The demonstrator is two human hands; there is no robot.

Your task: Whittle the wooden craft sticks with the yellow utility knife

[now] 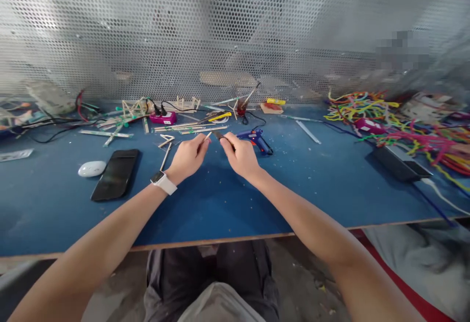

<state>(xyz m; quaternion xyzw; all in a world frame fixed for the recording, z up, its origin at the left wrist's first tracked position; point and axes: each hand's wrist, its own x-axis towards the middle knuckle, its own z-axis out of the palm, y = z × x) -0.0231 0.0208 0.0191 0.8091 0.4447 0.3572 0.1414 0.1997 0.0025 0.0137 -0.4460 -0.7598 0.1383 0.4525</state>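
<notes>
I'm looking over a blue bench, pale specks dotting its top. Over on the left, a white mouse sits close beside a black phone. Towards the back I spot wooden sticks, a purple socket block and a yellow cutter. Right of middle, there's a blue glue gun on its side. Far right, I've got a bright tangle of cords behind a dark box.
</notes>
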